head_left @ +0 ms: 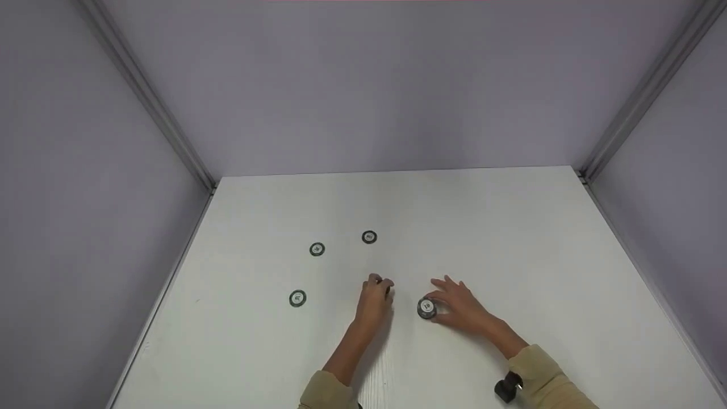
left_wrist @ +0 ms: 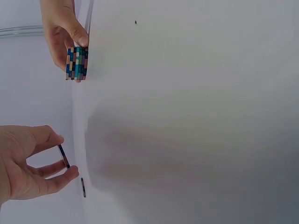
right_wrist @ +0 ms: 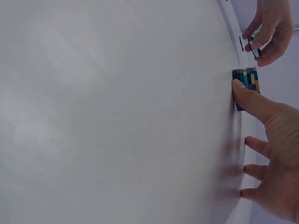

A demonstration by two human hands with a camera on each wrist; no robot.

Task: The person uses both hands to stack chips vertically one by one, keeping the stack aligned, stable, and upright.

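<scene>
Left hand [head_left: 375, 298] pinching one thin round black-rimmed chip [left_wrist: 63, 156]. Right hand [head_left: 457, 307], thumb curled, steadying multicoloured chip stack [head_left: 426, 308] on white tabletop [head_left: 511, 238]. Best lowered flat, centred.

Matt, smooth white table top [head_left: 511, 238]; round plastic-looking chips [head_left: 297, 298] with striped edges; soft beige cloth sleeve [head_left: 548, 378].
</scene>
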